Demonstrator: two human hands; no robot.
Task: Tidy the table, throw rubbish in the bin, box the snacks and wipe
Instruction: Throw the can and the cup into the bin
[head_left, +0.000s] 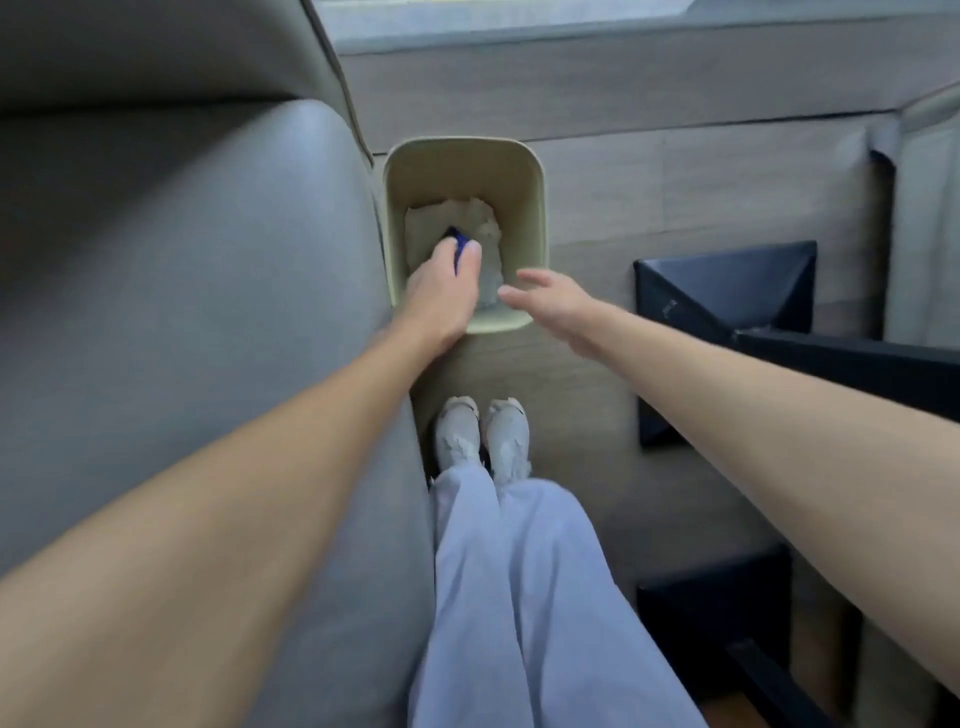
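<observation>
The left hand (441, 291) reaches over the pale bin (535, 208) on the floor beside the grey sofa (182, 312), its grip closed on a small dark blue piece of rubbish (458, 244) held above crumpled paper (483, 223) already inside. The right hand (550, 301) hovers open and empty over the bin's near right rim. Binning looks partly done; the dark tabletop (852, 364) at right is barely in view, so I judge boxing snacks and wiping are probably left.

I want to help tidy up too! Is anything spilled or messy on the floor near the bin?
Nothing stands out. The bin stands upright on the floor beside the sofa, with crumpled paper inside it, not around it. The left hand holds a small blue thing over the bin; the right hand is open and empty.
</observation>
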